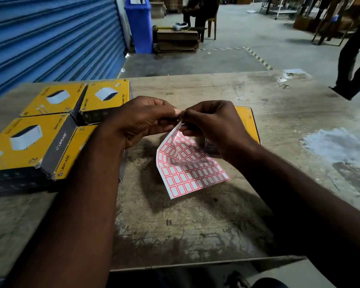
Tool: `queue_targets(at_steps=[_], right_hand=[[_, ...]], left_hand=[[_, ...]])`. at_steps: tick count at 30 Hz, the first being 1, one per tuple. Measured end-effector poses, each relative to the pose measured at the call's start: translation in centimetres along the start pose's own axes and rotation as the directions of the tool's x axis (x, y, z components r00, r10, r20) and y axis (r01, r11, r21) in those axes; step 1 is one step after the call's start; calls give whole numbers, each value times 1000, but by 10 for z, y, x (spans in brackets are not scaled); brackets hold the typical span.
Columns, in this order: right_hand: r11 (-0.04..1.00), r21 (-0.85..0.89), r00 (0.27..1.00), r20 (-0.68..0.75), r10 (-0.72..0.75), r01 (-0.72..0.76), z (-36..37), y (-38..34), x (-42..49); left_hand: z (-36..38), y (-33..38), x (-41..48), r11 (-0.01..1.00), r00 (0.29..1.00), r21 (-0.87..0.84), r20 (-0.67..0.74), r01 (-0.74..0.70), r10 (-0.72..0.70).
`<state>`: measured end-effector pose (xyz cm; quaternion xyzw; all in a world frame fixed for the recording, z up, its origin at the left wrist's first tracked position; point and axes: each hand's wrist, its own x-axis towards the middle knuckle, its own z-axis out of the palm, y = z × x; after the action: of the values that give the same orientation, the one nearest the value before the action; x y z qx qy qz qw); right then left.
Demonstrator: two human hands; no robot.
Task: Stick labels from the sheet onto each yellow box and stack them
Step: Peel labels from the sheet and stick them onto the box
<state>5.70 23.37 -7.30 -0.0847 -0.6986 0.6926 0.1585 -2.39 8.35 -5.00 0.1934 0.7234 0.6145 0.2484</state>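
Head view: the sheet [187, 169] is hanging curled over the middle of the table [195, 225]. The left hand [141, 119] and right hand [212, 123] are both pinching its top corner, fingers curled tight. Four yellow boxes [50, 121] are lying flat together at the left; another box [247, 123] is sitting behind the right hand.

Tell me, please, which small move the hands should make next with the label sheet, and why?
Probably peel one label free at the top corner. The left hand and the right hand both pinch the upper corner of the label sheet, which hangs curled above the table; no loose label shows yet. The yellow box behind the right hand seems nearest to receive it.
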Motion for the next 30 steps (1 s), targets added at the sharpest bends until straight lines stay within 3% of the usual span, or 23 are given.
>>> queue_targets(at_steps=[14,20,25,30], right_hand=[[996,83,999,33,34,-37,3,-4,-2],[976,-138,978,143,-149,169,-4,0,2],[802,-411,901,197,-386,434,-7,8,4],[737,-479,874,165,-458,477,-6,8,5]], left_hand=[[6,1,-2,995,998,98,-54,-21,27],[3,3,-3,998,999,67,-44,-19,22],[2,3,-5,998,1000,68,-1,-4,4],[2,3,-6,991,1000,131,-16,12,-10]])
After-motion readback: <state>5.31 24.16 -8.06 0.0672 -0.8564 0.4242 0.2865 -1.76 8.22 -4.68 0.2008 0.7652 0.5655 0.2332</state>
